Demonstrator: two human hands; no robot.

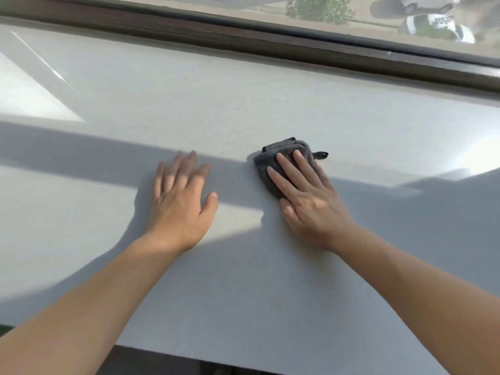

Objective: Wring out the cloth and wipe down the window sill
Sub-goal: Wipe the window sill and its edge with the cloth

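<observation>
Now wiping stage: right hand point(311, 201) presses cloth point(273, 165) flat on sill point(243, 109), fingers point(286, 169) spread, not gripping. Left hand point(180, 204) flat, open, braced beside. Wringing likely done; far strip near frame point(243, 36) seemingly left.

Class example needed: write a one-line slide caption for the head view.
Right hand presses a folded grey cloth flat on the white window sill while the left hand rests, fingers spread, beside it.

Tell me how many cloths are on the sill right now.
1. A small folded dark grey microfibre cloth lies on the white window sill, pressed flat under the right hand. The left hand rests bare. Nothing appears hidden.
</observation>
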